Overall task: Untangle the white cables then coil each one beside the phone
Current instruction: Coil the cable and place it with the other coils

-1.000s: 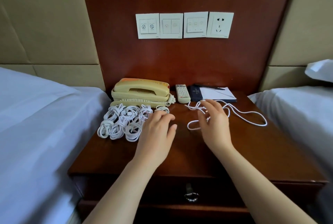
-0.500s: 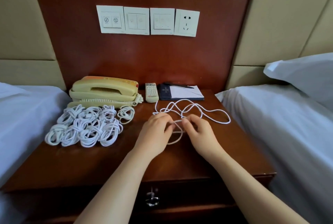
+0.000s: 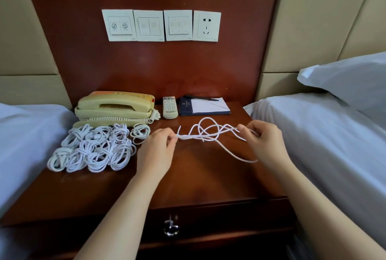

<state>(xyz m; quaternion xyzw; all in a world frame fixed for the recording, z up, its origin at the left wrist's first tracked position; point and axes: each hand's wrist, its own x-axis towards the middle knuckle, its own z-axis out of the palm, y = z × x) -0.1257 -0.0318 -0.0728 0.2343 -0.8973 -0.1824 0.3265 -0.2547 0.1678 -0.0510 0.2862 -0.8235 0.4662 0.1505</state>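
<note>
- Left hand (image 3: 155, 151), centre of the frame: your thumb and forefinger tips (image 3: 171, 137) are pressed together on one end of the loose white cable (image 3: 208, 134). A short free tail stands up just past the pinch. If this pinch slackens, the end probably slips back through the crossing strands.
- Right hand (image 3: 265, 142), right of centre: your fingers (image 3: 243, 129) are curled round what looks like several strands at once. How many, you cannot tell from this view. Pulling the hands apart with more than one strand caught likely cinches the crossings into a knot.
- Loose white cable: its loops rise between the two hands, and one long loop droops toward the nightstand (image 3: 198, 180) below the right hand, near the right edge of the top. Dragged further right, it could slide off toward the bed (image 3: 313, 134).
- Coiled cables (image 3: 94, 149), left of centre, lie heaped in front of the phone (image 3: 114, 107). The small outer coil lies just beside your left hand, so a sweep of that wrist could snag it and undo it.
- Remote (image 3: 170, 106) and notepad (image 3: 206, 106), behind the loops: a jerked loop could hook the remote and shove it.
</note>
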